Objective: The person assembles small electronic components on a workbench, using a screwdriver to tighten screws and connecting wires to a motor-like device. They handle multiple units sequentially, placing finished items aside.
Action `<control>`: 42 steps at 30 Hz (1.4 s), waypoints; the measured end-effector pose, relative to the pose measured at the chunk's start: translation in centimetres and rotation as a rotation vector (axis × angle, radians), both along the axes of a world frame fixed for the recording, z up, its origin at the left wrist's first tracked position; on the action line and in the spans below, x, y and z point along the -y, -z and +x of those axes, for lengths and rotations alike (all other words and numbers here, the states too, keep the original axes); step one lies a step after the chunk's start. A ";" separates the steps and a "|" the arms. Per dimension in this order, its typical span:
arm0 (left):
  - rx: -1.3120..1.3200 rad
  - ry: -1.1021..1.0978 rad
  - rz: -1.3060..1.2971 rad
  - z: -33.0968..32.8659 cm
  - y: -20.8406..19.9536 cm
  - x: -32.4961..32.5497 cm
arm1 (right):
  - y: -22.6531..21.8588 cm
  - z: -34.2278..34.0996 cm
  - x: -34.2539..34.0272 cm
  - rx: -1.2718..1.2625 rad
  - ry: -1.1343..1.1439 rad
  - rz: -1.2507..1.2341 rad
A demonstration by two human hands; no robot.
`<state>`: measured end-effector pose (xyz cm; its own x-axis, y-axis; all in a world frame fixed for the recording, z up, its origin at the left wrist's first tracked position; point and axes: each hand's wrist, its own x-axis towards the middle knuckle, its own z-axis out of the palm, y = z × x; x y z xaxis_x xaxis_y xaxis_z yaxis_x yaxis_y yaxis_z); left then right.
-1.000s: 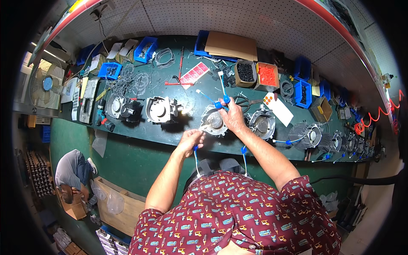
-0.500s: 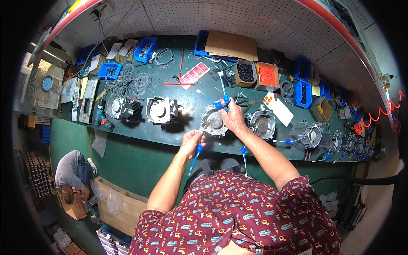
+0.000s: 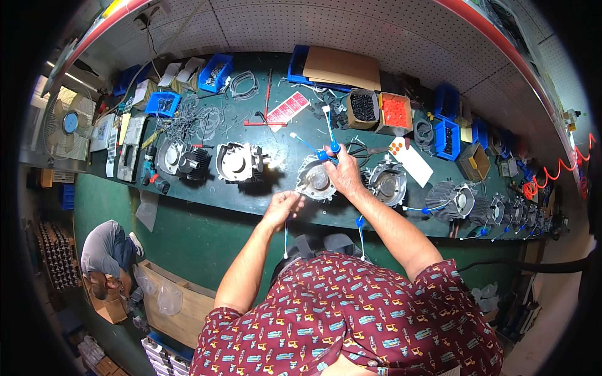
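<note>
A grey cast-metal motor housing [image 3: 318,183] with a round recess sits near the front edge of the bench between my hands. My left hand [image 3: 281,210] is pinched at the housing's lower left edge; a thin blue-and-white cable [image 3: 286,241] hangs down below it, its upper part hidden by the hand. My right hand [image 3: 345,174] grips the housing's right side, thumb inward. Beside its fingertips are a blue round piece [image 3: 334,147] on an upright cable with a white plug, and a second blue piece [image 3: 322,155]. Another cable with a blue piece [image 3: 360,222] hangs off the bench edge.
Similar housings stand left [image 3: 236,164] and right [image 3: 387,184], several more farther right. Scissors [image 3: 360,150] lie beyond my right hand. Behind are boxes of black [image 3: 362,106] and red parts [image 3: 394,109]. A drill [image 3: 150,169] lies left. Another person [image 3: 105,254] crouches on the floor.
My left hand has shifted slightly left and down. The cable below it now hangs straighter, and its blue piece is out of sight. My right hand and the housing stay nearly still.
</note>
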<state>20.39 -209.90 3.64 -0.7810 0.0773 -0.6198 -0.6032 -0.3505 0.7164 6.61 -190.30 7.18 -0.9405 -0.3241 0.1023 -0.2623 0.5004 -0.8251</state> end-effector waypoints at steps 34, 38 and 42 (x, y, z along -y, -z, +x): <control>-0.025 -0.120 0.001 -0.4 0.9 -0.1 | -0.1 0.0 0.0 -0.021 -0.005 -0.022; -0.049 -0.091 0.041 -0.5 1.3 0.3 | -0.4 0.1 0.1 0.006 -0.001 -0.016; -0.404 -0.116 -0.597 0.2 2.3 -1.1 | 0.3 -0.1 0.0 -0.015 -0.003 -0.023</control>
<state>20.60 -208.79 1.30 -0.9403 -0.2812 -0.1918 -0.2338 0.1238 0.9644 6.56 -190.26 6.84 -0.9378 -0.3244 0.1239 -0.2762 0.4804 -0.8324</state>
